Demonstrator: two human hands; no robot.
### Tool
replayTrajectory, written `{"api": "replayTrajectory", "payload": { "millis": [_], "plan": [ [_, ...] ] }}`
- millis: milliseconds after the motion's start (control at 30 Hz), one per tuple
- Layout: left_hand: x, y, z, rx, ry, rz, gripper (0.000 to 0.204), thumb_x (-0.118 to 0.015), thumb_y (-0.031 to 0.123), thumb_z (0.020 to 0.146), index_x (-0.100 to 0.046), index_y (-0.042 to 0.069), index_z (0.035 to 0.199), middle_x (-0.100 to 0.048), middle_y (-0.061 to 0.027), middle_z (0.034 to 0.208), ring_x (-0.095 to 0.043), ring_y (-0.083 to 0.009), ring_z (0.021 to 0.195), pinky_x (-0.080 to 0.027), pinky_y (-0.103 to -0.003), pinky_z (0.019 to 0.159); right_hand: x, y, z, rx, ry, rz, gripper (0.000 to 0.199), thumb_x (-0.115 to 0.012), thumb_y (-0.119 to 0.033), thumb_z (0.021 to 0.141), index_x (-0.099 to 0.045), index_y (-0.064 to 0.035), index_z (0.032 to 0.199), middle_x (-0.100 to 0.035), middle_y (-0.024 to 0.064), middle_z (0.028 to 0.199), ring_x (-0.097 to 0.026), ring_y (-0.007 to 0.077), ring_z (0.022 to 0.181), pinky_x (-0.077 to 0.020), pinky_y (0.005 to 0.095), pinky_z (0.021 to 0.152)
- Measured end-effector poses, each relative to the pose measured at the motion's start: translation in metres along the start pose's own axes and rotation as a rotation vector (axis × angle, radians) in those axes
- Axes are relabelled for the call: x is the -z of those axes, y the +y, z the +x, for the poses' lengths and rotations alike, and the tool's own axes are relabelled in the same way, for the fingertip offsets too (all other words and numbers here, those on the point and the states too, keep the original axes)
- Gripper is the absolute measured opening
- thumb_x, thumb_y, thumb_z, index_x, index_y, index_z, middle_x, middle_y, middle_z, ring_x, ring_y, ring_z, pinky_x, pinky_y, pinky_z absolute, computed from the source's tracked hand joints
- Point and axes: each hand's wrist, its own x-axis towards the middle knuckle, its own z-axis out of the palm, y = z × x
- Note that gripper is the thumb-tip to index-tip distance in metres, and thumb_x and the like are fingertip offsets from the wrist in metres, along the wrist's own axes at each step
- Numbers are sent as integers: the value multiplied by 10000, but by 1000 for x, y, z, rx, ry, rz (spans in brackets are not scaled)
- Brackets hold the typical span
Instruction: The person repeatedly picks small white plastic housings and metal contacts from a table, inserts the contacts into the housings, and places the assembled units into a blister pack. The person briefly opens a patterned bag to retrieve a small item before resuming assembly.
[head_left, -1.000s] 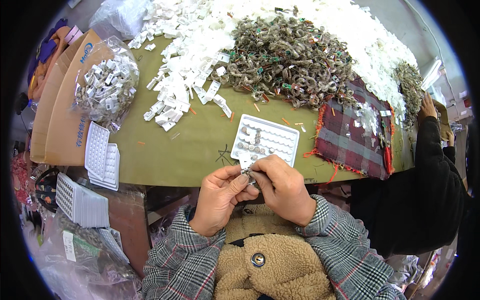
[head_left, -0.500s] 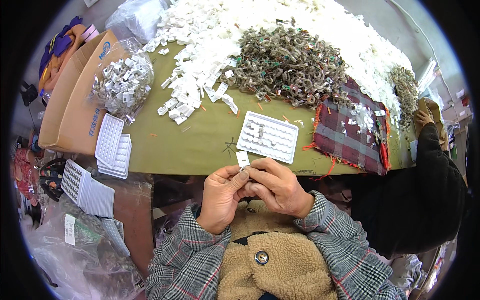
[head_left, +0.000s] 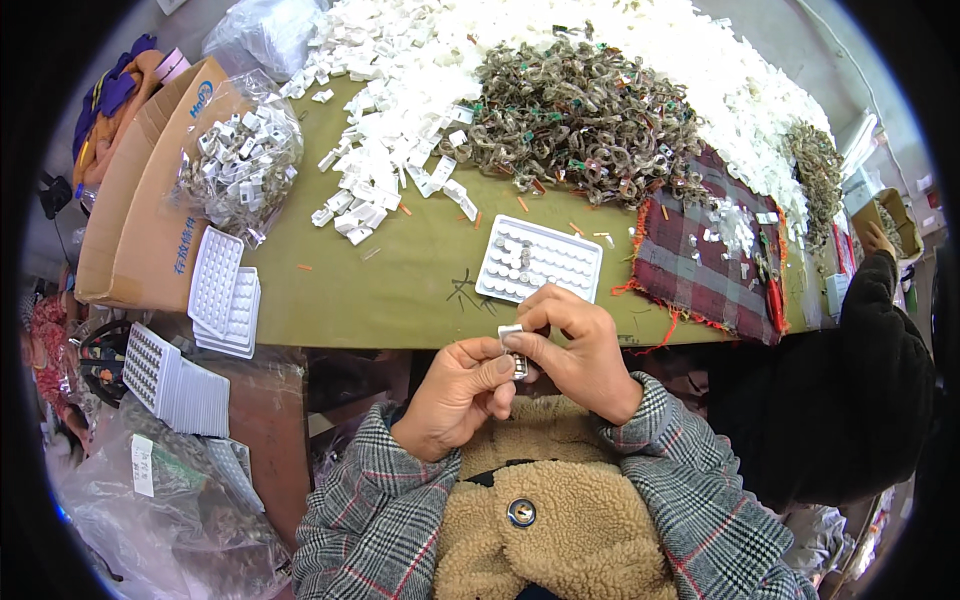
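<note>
My left hand (head_left: 455,395) and my right hand (head_left: 575,345) meet just below the table's near edge, both pinching a small white and metal part (head_left: 514,350) between their fingertips. Right above them on the olive table (head_left: 400,285) lies a white compartment tray (head_left: 540,262) with a few small metal pieces in its left cells. Further back sit a heap of white plastic pieces (head_left: 400,110) and a tangled pile of grey wire parts (head_left: 580,105).
A clear bag of white parts (head_left: 240,165) rests on a cardboard box (head_left: 130,215) at left. Empty white trays (head_left: 225,295) are stacked at the table's left edge, more trays (head_left: 175,385) below. A plaid cloth (head_left: 700,255) lies at right, beside another person's dark sleeve (head_left: 860,380).
My hands stayed together on the small part and turned it slightly. The view shifted, so the table and tray sit a little higher and further right in the picture.
</note>
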Motion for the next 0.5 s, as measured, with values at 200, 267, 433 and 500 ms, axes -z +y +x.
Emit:
{"api": "replayTrajectory", "payload": {
  "millis": [200, 267, 433, 500],
  "plan": [
    [0, -6, 1, 7, -85, -245, 373, -685, 281, 950, -603, -7, 1173, -625, 14, 877, -506, 6, 582, -457, -146, 522, 12, 4, -7, 597, -8, -164, 349, -795, -37, 752, -696, -10, 1085, -652, 130, 1078, -639, 267, 909, -527, 346, 753],
    [-2, -7, 4, 20, -78, -248, 357, -662, 275, 971, -593, -8, 1178, -613, 19, 886, -477, 8, 574, -421, -133, 524, 11, 6, -8, 727, 80, -280, 328, -799, -33, 732, -686, 4, 1038, -652, 121, 1058, -633, 256, 855, -511, 343, 701],
    [-13, -10, 12, 40, -19, -149, 255, -572, 236, 1031, -588, -4, 1115, -589, 10, 844, -451, 1, 567, -402, -152, 524, 20, 17, -10, 910, 157, -423, 275, -730, -100, 656, -589, 16, 862, -613, 131, 966, -602, 237, 777, -484, 357, 691],
    [-20, -14, 16, 55, -45, -177, 253, -562, 251, 1035, -586, 4, 1085, -587, 8, 831, -458, -6, 573, -402, -159, 528, 25, 22, -11, 944, 163, -464, 233, -660, -117, 630, -486, -24, 754, -522, 104, 829, -531, 232, 695, -447, 352, 646]
  ]
}}
